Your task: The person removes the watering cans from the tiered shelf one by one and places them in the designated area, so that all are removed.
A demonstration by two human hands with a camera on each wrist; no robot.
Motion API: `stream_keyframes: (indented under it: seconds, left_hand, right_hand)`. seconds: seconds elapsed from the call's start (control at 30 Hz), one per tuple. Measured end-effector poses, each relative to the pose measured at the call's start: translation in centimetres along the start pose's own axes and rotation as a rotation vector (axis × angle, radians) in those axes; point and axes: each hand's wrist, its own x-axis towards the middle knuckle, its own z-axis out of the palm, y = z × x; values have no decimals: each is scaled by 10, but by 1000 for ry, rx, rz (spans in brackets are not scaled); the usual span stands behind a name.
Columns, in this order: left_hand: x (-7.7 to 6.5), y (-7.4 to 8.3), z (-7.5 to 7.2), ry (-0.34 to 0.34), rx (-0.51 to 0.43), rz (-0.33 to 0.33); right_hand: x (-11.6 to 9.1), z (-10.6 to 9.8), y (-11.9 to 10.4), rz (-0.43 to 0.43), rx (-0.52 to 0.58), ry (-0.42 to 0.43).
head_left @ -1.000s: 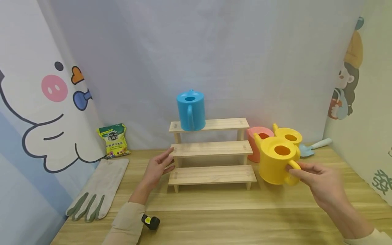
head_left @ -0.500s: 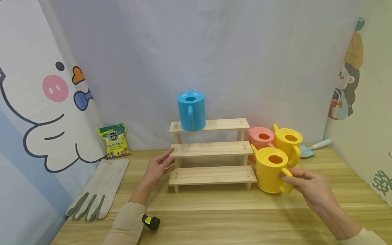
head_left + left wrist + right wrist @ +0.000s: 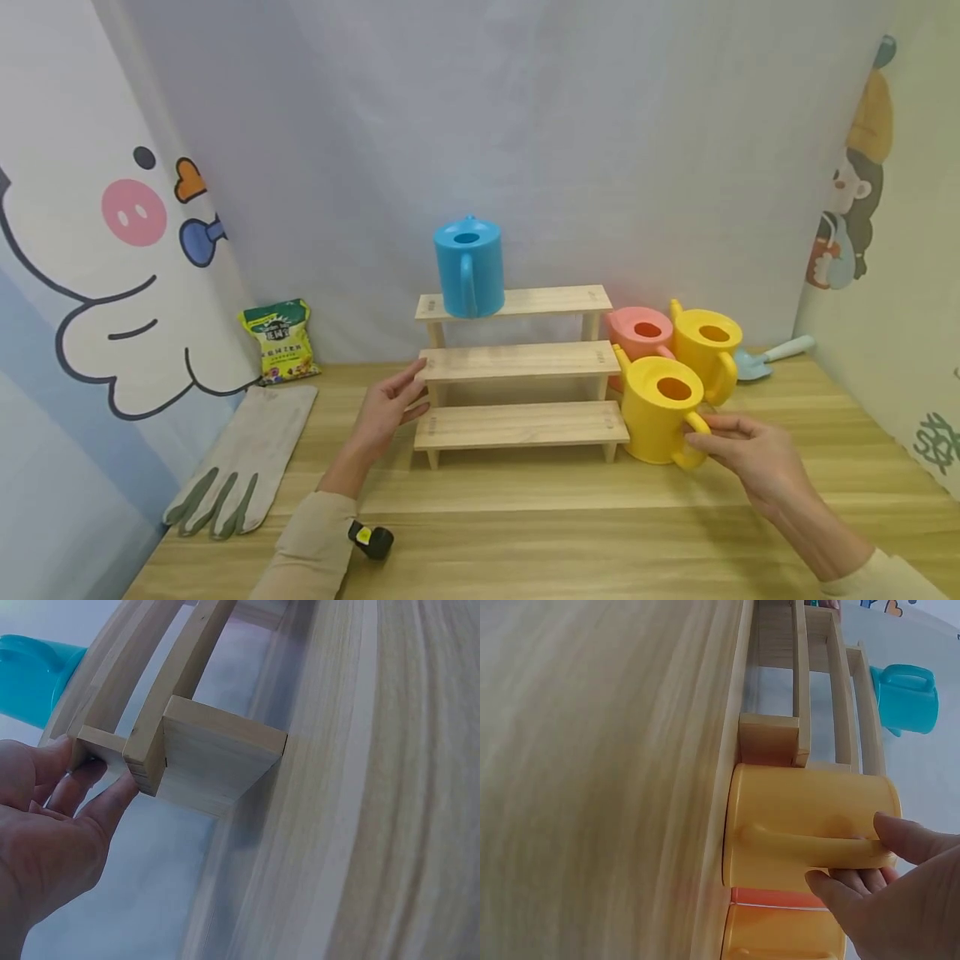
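A three-tier wooden plant stand (image 3: 517, 360) stands on the table. At its left end my left hand (image 3: 382, 414) holds the middle tier, with thumb and fingers around the plank's end in the left wrist view. My right hand (image 3: 757, 458) grips the handle of a yellow watering can (image 3: 654, 417), which stands upright on the table beside the stand's right end. Behind that can are a pink watering can (image 3: 637, 321), partly hidden, and a second yellow watering can (image 3: 705, 337). A blue watering can (image 3: 472, 275) sits on the top tier, toward the left.
A light-blue hand trowel (image 3: 772, 358) lies at the back right. At the left are a green and yellow packet (image 3: 281, 342) and a grey garden glove (image 3: 243, 458). A small black object with a yellow patch (image 3: 371, 540) is by the left sleeve. Curtains enclose the table.
My right hand has lowered the yellow watering can, moving it slightly left to the table beside the stand. The left hand has kept its place on the stand.
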Motion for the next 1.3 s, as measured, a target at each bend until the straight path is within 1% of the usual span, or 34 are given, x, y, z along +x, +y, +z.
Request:
stream_keyframes:
  seconds: [0.07,0.13,0.2,0.3,0.37,0.43,0.5,0.6,0.67,1.0,1.1,1.17,1.3]
  left_hand:
    - [1,0,0,1,2,7]
    - [1,0,-1,-1,8,10]
    - [1,0,-1,-1,7,9]
    - [1,1,0,-7,12,9]
    - [2,2,0,-3,11,7]
    - [2,2,0,0,11,6]
    - [2,2,0,1,8,7]
    - [3,1,0,-5,4,13]
    - [4,0,0,-13,5,16]
    - [3,-1,1,-6,14,12]
    - [2,-1,1,-8,15,13]
    - [1,0,1,-10,19,17]
    - [1,0,1,-6,9,19]
  right_hand:
    - [-1,0,-2,5,-40,14]
    - [-3,-1,-5,14,-120,47]
    - [-5,-1,-8,2,-212,99]
    - [-10,1,-17,-68,-351,192]
    - [-12,4,-23,-149,-388,243]
    - [-14,8,-29,-239,-391,272]
    - [-13,15,-35,-317,-368,290]
    - [-12,27,-43,-406,-326,293]
    - [-11,36,-48,-437,-293,285]
    - [3,75,-65,-561,-178,221]
    - [7,85,-68,-590,-175,194]
    - [10,91,-70,-601,-196,181]
    - [16,108,-80,-618,-199,141]
